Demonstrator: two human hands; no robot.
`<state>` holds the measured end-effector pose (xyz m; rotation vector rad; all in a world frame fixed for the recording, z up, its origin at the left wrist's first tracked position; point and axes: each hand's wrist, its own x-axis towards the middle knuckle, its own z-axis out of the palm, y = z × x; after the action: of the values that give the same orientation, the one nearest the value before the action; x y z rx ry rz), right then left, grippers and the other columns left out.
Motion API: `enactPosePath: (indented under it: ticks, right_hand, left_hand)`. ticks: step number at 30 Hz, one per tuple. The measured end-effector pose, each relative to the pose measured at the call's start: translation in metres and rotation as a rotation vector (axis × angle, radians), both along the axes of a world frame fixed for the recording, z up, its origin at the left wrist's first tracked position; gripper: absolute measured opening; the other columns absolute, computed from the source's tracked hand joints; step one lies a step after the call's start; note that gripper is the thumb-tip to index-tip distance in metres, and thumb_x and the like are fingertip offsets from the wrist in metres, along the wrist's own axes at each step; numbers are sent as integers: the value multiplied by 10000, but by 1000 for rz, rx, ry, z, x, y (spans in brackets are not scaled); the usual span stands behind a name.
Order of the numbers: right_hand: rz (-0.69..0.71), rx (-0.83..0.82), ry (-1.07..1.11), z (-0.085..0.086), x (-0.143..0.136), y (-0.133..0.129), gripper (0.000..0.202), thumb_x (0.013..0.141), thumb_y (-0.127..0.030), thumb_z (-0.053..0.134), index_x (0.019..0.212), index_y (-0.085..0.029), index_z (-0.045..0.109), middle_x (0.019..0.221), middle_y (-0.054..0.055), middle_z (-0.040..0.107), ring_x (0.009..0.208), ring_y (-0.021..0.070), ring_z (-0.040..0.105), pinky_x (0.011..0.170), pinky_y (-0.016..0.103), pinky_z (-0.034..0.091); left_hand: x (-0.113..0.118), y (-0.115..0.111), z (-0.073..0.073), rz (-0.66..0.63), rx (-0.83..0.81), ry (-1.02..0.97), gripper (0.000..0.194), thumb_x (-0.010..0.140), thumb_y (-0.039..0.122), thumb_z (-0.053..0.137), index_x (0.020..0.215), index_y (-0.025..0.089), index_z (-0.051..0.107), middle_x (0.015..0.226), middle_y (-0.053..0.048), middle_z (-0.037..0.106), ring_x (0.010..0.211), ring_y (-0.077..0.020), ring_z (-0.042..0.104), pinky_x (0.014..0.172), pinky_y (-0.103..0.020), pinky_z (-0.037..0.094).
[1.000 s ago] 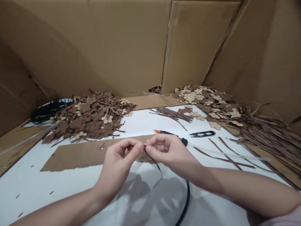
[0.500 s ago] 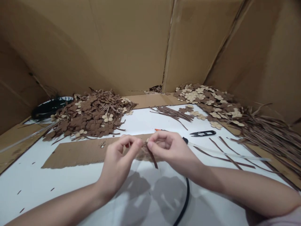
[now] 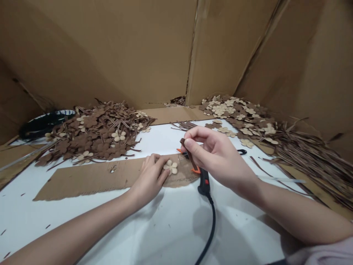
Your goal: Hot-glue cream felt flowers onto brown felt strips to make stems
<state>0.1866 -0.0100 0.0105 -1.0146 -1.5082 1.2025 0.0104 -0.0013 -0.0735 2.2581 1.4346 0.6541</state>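
Note:
A cream five-petal flower lies face up on a strip of brown cardboard. Thumb and fingertips of my left hand close on its left edge, holding it against the cardboard. Raised just to the right, my right hand pinches a narrow brown strip, whose folded or knotted upper end shows above the thumb. Below that hand is a black glue gun with a red switch and orange parts; the hand covers some of it.
Brown and cream flowers with strips form a heap at left. More flowers and a bundle of brown strips lie right. Thread snips are mostly hidden. The glue gun's cable runs toward me. Cardboard walls stand behind.
My hands, together over the cardboard before, have parted. The left has come down on the cardboard beside the cream flower; the right has moved up and right with the brown strip.

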Motion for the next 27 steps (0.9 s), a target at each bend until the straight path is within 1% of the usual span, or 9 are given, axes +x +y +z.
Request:
enactPosePath:
  ticks: [4, 8, 11, 13, 15, 17, 21, 24, 27]
  right_hand:
    - [30, -6, -6, 0, 0, 1, 148, 820, -320, 543, 758, -186, 527, 694, -22, 551, 417, 38, 370, 382, 180, 300]
    - [40, 2, -34, 1, -1, 1, 150, 826, -290, 531, 729, -176, 531, 668, -29, 532, 420, 36, 355, 400, 186, 293]
    - [32, 12, -54, 1, -2, 2, 141, 837, -275, 510, 738, -176, 525, 672, -30, 534, 430, 39, 361, 409, 191, 285]
    - [37, 17, -85, 0, -2, 1, 136, 846, -267, 493, 745, -179, 518, 664, -35, 523, 428, 40, 352, 414, 193, 278]
    - [55, 28, -136, -3, -3, 0, 135, 851, -265, 483, 747, -183, 511, 665, -36, 512, 447, 47, 365, 431, 196, 285]
    - [93, 44, -191, -9, -5, -1, 132, 855, -271, 473, 758, -188, 506, 679, -30, 512, 501, 67, 414, 464, 199, 312]
    - [155, 87, -331, -22, -10, -1, 132, 869, -264, 437, 776, -195, 500, 700, -13, 541, 617, 112, 489, 545, 221, 347]
    - [151, 140, -414, -28, -13, 0, 142, 875, -228, 412, 767, -190, 496, 714, -1, 564, 639, 120, 497, 579, 231, 346]
    - [134, 182, -447, -32, -14, 2, 139, 871, -202, 407, 772, -187, 504, 711, -2, 566, 638, 121, 500, 585, 231, 347]
  left_hand:
    - [1, -2, 2, -9, 2, -22, 202, 859, 217, 443, 1025, 191, 555, 983, -68, 553, 955, -230, 447, 838, -379, 384]
    - [2, -6, -1, -34, 31, -83, 228, 859, 155, 420, 1053, 186, 538, 1030, -60, 592, 995, -215, 457, 870, -366, 378]
    - [1, -7, 0, 13, 22, -147, 241, 870, 171, 402, 1073, 164, 531, 1066, -87, 584, 1020, -212, 482, 894, -369, 376]
    - [0, -7, 6, 90, -25, -228, 253, 877, 209, 401, 1087, 157, 531, 1075, -100, 584, 1006, -214, 511, 881, -367, 389]
    - [-1, -7, 15, 163, -109, -342, 253, 875, 248, 411, 1063, 152, 550, 1055, -104, 599, 963, -214, 546, 838, -353, 418]
    - [-3, -8, 26, 202, -205, -454, 240, 863, 283, 441, 1002, 145, 579, 963, -93, 628, 869, -202, 579, 760, -321, 450]
    - [-3, -13, 46, 235, -354, -602, 189, 813, 288, 533, 885, 132, 613, 734, -37, 635, 665, -152, 582, 612, -244, 453]
    - [0, -17, 53, 241, -409, -685, 150, 784, 266, 574, 799, 125, 624, 648, -10, 616, 620, -126, 569, 607, -218, 448]
    - [2, -22, 55, 239, -466, -740, 148, 772, 264, 587, 780, 122, 626, 641, -1, 614, 610, -111, 563, 612, -204, 450]
